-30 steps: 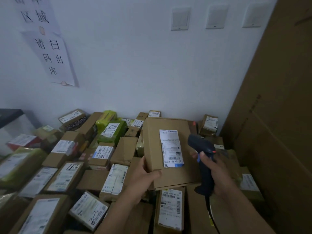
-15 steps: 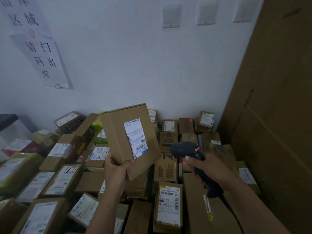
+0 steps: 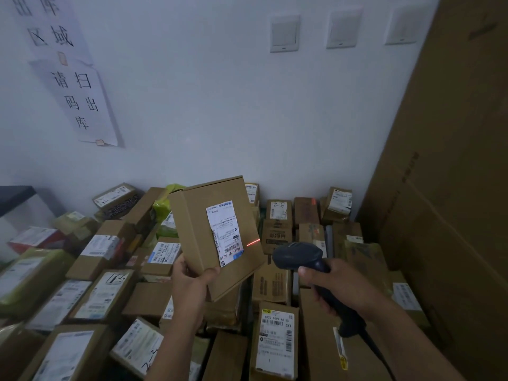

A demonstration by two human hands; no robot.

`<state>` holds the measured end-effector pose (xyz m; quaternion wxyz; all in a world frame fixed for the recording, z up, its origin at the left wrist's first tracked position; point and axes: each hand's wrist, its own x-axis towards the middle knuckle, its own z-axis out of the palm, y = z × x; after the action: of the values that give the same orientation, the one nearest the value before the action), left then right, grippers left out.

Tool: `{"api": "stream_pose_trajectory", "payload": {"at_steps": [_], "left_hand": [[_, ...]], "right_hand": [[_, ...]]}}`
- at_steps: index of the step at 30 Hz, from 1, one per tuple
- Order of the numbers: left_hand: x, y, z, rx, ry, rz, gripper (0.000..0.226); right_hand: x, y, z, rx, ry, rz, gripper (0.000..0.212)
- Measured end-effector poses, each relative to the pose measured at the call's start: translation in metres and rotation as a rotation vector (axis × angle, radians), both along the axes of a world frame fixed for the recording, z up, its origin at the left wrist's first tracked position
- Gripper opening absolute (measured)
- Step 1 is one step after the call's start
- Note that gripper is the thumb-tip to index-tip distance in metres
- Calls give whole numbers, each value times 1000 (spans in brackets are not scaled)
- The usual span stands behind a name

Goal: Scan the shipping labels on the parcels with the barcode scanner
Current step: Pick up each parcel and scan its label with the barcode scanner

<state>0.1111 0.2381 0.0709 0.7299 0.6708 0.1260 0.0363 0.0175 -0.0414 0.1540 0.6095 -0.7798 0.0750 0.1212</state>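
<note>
The left hand (image 3: 192, 281), pinching the brown cardboard box (image 3: 198, 232), had tilted it, so its white shipping label (image 3: 224, 232) edge caught the red beam (image 3: 253, 241) of the dark-blue handheld scanner (image 3: 298, 257) gripped by the right hand (image 3: 338, 287), and the scan seemed begun.

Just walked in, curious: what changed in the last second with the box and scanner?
The left hand swung the box leftward and tilted it; the right hand lowered the scanner, and a red scan line now shows beside the label. Both hands keep their grips; the parcel pile is unmoved.

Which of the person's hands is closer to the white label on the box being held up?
Left. The left hand grips the box by its lower corner, just below the label; the right hand holds the scanner off to the box's right, not touching it.
</note>
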Motion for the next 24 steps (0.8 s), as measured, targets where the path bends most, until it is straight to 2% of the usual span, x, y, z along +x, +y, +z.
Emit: {"api": "stream_pose_trajectory", "payload": {"at_steps": [15,18,24], "left_hand": [[6,-7,-6,31,26,-18,74],[9,-6,-12,27,44,-3,69],[31,-11,-15,-2,119,54,59]], "right_hand": [[14,-4,-1,-10,-10,26,49],[19,-5,-5,23,-20,11,44],[41,-21,-6,58,-77,-72,52]]}}
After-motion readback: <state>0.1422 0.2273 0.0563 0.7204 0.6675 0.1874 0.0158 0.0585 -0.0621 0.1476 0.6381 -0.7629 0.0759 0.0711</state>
